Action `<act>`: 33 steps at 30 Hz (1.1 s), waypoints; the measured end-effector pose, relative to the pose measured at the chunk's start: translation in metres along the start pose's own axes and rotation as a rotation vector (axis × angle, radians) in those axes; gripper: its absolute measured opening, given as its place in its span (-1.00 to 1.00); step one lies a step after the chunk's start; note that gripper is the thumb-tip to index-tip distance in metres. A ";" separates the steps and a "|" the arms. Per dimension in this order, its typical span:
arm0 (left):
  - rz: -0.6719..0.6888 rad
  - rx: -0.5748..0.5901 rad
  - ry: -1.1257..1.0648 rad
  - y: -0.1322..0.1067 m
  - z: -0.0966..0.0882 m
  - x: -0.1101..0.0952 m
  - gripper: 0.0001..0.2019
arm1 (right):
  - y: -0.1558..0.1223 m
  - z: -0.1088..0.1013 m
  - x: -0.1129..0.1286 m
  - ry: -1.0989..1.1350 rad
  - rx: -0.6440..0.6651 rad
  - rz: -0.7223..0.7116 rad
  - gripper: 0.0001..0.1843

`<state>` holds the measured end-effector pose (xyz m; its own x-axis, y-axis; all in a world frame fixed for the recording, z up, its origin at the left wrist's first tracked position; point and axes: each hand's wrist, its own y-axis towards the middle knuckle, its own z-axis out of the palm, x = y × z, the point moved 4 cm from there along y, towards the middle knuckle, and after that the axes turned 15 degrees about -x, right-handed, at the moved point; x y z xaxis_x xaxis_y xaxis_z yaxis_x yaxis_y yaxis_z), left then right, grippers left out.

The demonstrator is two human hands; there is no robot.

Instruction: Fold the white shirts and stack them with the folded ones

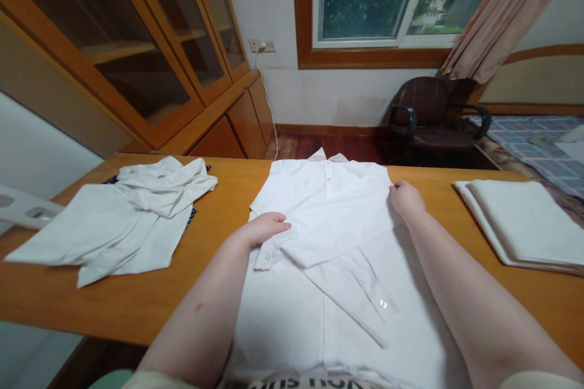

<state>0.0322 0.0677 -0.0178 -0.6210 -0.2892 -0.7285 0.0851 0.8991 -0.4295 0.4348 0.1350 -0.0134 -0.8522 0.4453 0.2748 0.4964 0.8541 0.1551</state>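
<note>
Sleeves (349, 292) laid over shirt (337, 200), body unfolded, left hand (268, 228) pinching it at 10 o'clock, right hand (407, 198) at 2.

The person wears a pale, cream-coloured top (301, 385), of which a strip of the front shows at the bottom edge of the view. Bold black lettering (298, 383) in thick, rounded strokes runs across that strip; it is cut off by the frame, so the words cannot be read with certainty. The left sleeve (157, 381) and the right sleeve (541, 380) are plain, in the same light cream, and loose at the opening. Below them, the left forearm (196, 304) and right forearm (469, 279) are bare. One small oval mark (199, 308) sits on the left forearm. The left hand (267, 228) and right hand (407, 197) are bare too.
</note>
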 end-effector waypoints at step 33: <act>-0.102 0.136 -0.178 -0.008 0.000 -0.001 -0.77 | 0.012 0.011 -0.041 0.475 0.000 -0.135 -0.48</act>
<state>0.0318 0.0608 -0.0133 -0.4859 -0.4402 -0.7551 0.1404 0.8134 -0.5645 0.4742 0.1301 -0.0335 -0.7390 0.1593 0.6546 0.3868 0.8958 0.2187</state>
